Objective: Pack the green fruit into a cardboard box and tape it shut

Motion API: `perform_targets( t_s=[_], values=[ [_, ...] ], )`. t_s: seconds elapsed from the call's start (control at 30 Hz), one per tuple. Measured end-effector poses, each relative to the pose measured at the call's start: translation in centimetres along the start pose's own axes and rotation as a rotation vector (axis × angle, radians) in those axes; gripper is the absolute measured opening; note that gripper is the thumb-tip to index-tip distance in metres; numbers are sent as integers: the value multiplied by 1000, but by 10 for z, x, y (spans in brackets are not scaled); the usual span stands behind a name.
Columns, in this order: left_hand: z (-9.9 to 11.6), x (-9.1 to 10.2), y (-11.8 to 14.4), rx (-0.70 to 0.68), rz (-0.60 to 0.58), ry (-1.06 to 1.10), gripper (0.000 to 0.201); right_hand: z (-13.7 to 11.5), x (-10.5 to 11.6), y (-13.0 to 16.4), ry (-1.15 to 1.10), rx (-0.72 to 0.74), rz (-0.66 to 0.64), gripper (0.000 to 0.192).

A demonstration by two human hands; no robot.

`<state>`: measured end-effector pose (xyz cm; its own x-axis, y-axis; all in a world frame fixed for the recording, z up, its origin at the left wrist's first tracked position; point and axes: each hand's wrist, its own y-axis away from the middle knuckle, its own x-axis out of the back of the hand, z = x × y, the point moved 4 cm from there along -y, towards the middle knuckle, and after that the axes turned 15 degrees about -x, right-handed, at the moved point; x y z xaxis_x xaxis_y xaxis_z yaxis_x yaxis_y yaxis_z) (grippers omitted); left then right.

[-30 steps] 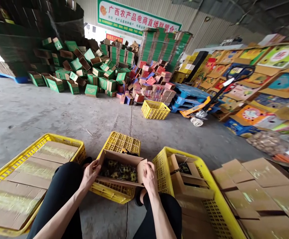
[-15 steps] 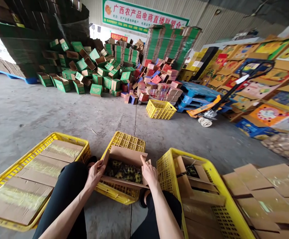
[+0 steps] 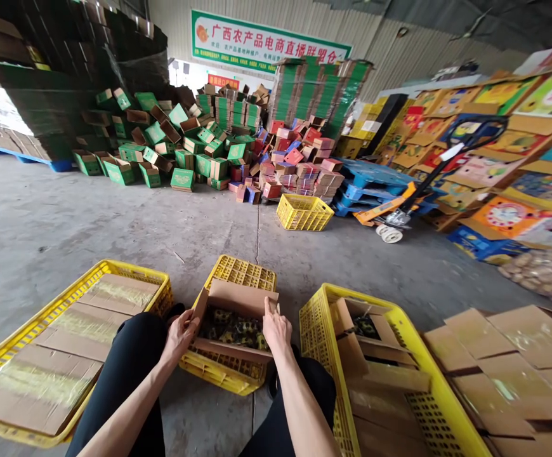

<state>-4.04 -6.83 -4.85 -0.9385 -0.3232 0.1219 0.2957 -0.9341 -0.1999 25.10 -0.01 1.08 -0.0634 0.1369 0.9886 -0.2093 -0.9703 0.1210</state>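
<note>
Far left there's a big yellow crate [image 3: 4,365] full of flat taped cardboard boxes [image 3: 66,346], right next to the person's knee. Then the left hand [image 3: 179,336], fingers curled around the left end flap of the open cardboard box [image 3: 235,317]. That box sits on an upturned yellow crate [image 3: 238,274] straight ahead, between the knees, with its back flap standing up. Inside is a layer of dark green and yellow stuff, can't tell exactly what it is.

The right hand [image 3: 276,330] is on the right end of the box, index finger stretched up against the back flap and the rest loosely bent over the rim, so it's pressing more than gripping.

Handling-wise, I'd guess the corrugated card is light and fairly stiff along the walls, but the flaps are floppy and crease easily. With contents in it, I'd hold it by the two short ends low down, not by the flaps.

To the right is another yellow crate [image 3: 428,374] holding more open boxes, then a pile of taped boxes [image 3: 509,355] on the floor.
</note>
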Motion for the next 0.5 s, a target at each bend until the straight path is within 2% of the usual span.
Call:
perform_targets(
  t_s=[0.17, 0.33, 0.4, 0.5],
  values=[
    [1, -2, 2, 13, 13, 35, 60, 22, -2, 18, -136, 75, 77, 77],
    [2, -3, 4, 19, 15, 66, 70, 46, -7, 30, -337, 4, 148, 67],
    [0, -3, 5, 21, 6, 78, 77, 55, -12, 31, -406, -41, 127, 66],
    [-7, -3, 6, 18, -22, 82, 85, 68, -20, 29, -504, -89, 29, 62]
  ],
)
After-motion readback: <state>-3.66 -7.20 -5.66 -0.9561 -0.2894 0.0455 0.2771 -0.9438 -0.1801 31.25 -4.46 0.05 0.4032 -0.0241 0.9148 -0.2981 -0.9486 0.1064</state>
